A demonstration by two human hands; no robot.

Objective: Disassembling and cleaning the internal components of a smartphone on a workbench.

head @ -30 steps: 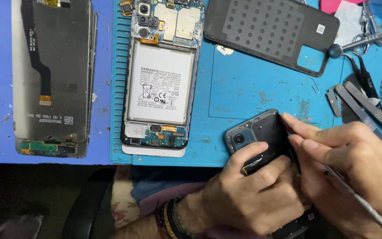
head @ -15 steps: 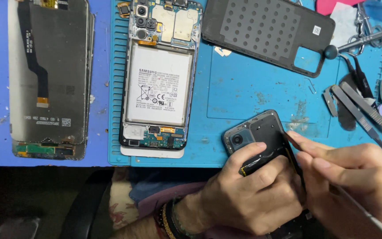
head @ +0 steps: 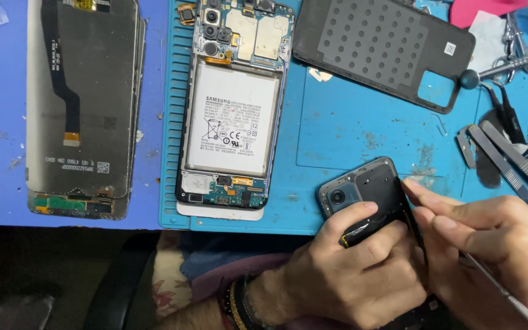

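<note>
left hand point(head: 349, 275) fingers clamped on the phone point(head: 371, 195), right hand point(head: 490, 244) pinching a tool point(head: 502, 293) at its edge; a slip could gouge the frame.

Blue mat point(head: 349, 140) with opened phone point(head: 230, 110), back cover point(head: 380, 49), tweezers point(head: 502, 162)

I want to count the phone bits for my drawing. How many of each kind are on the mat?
Opened phones with battery showing: 1
Phones held in the hands: 1
Loose screens: 1
Loose back covers: 1
Tweezers: 2
Total: 6
</note>
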